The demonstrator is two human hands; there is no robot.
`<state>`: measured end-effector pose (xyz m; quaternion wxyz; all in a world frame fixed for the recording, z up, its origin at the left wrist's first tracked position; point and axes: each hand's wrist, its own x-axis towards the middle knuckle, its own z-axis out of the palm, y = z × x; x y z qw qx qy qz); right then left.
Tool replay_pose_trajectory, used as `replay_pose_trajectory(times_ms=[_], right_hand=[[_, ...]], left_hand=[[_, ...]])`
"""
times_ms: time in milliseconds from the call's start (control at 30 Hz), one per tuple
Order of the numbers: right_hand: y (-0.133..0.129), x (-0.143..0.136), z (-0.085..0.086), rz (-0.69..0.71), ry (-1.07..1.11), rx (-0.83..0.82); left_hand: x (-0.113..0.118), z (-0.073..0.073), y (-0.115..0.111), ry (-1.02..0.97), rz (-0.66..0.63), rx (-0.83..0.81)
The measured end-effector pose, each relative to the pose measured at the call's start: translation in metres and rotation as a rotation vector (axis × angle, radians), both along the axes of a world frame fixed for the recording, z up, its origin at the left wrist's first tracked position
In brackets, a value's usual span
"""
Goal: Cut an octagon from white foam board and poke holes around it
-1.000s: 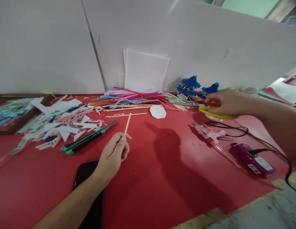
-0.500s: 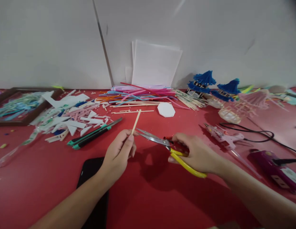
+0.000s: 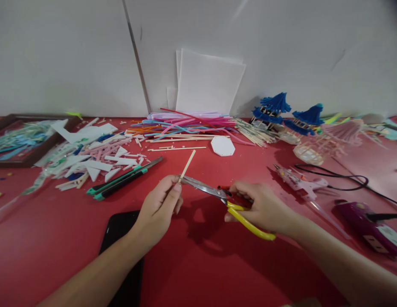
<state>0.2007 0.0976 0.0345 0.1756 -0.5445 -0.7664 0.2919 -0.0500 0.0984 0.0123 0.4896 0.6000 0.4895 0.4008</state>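
Note:
Pinched between the thumb and fingers of my left hand (image 3: 161, 202) is a thin wooden stick (image 3: 188, 163), its free end slanting up and to the right. My right hand (image 3: 257, 204) grips scissors (image 3: 206, 187) with yellow handles; a dark red piece shows by its fingers, its kind unclear. The blades point left and meet the stick just above my left thumb. Beyond the blades lies a white octagonal piece (image 3: 223, 146). A green-and-black utility knife (image 3: 124, 179) rests to the left of my left hand.
A phone (image 3: 121, 230) lies partly under my left forearm. Colourful pipe cleaners (image 3: 188, 123) and white scraps (image 3: 89, 134) fill the back and left. Small blue-roofed models (image 3: 271, 108), a glue gun (image 3: 299, 183) with its cord, and a purple power strip (image 3: 367, 226) stand right.
The stick has tilted further to the right. The scissor blades have come closer together around it near my left thumb. The view has shifted slightly.

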Motion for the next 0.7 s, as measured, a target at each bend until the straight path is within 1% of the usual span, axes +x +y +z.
replay_pose_trajectory(times_ms=[100,267,567,700], right_hand=[[-0.0011,-0.0004,0.0001,-0.008,-0.012,0.016],[-0.0047,0.0012,-0.0005,-0.017,-0.023,0.095],[-0.0056,0.0052,-0.0020,0.004,-0.040,0.154],[-0.0055,0.0067,-0.0009,0.012,-0.064,0.152]], left_hand=[[0.0001,0.0008,-0.0006,0.015,-0.004,0.017],[0.0009,0.0036,-0.0010,0.057,-0.008,0.062],[0.0003,0.0040,-0.0002,0.145,-0.003,0.118],[-0.0004,0.0047,-0.0009,0.158,0.000,0.131]])
